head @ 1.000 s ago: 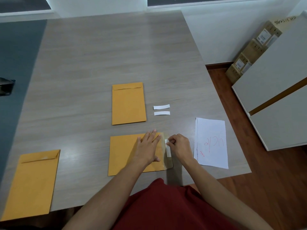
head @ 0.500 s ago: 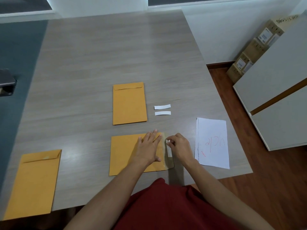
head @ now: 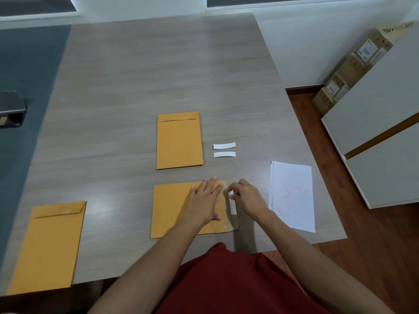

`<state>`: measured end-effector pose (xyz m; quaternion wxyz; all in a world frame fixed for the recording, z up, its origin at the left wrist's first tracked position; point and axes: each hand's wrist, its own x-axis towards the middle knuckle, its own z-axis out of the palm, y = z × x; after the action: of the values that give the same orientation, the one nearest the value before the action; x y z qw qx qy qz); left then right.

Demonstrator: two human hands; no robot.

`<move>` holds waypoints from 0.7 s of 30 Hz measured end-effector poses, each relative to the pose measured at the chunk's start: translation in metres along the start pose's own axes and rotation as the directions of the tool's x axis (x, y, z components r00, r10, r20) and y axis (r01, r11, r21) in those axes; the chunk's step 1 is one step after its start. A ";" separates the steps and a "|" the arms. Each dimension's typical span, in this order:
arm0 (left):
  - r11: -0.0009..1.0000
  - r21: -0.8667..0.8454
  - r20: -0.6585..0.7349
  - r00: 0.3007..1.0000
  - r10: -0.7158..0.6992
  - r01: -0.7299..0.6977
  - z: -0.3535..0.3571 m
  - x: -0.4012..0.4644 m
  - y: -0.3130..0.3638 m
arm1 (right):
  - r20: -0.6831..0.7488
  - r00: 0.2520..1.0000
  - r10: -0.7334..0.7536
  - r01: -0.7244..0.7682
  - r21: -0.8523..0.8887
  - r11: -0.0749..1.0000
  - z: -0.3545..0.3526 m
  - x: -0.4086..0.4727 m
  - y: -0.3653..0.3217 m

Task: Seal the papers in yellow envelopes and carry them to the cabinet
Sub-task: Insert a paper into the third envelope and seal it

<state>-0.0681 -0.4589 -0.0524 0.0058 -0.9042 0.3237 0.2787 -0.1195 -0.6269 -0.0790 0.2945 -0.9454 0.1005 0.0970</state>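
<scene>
A yellow envelope (head: 172, 207) lies sideways on the table in front of me, its flap open toward the right. My left hand (head: 205, 200) presses flat on it with straight fingers. My right hand (head: 248, 197) pinches the top end of a white peel-off strip (head: 233, 206) on the flap's glue band. A second yellow envelope (head: 179, 141) lies further back with its flap folded down. A third yellow envelope (head: 49, 245) lies at the near left edge. A stack of white papers (head: 292, 196) with red writing sits to the right.
Two loose white strips (head: 224, 150) lie beside the far envelope. The grey wooden table (head: 158, 75) stretches away from me. A white cabinet (head: 383, 132) stands on the right, with cardboard boxes (head: 353, 66) behind it. A dark object (head: 11, 109) sits at the left.
My right hand has lifted the top end of the white strip slightly off the flap. My left hand has stayed pressed on the envelope.
</scene>
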 end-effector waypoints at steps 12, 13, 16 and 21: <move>1.000 -0.001 0.000 1.000 -0.004 0.004 0.001 0.002 0.000 | -0.011 1.000 -0.002 0.002 0.005 1.000 0.001 -0.002 0.001; 1.000 0.002 0.001 1.000 -0.005 0.005 0.001 0.002 0.000 | -0.019 1.000 -0.001 0.001 0.010 1.000 0.002 -0.002 0.001; 1.000 0.019 0.001 1.000 -0.003 0.003 0.002 0.002 -0.001 | -0.037 0.999 0.004 -0.003 0.026 1.000 0.003 -0.004 0.002; 1.000 0.025 0.008 1.000 -0.006 0.006 0.001 0.002 0.000 | -0.050 0.999 0.008 -0.007 0.029 1.000 0.004 -0.005 0.002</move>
<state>-0.0670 -0.4599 -0.0546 0.0193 -0.9038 0.3244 0.2783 -0.1251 -0.6257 -0.0826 0.3051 -0.9428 0.1127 0.0730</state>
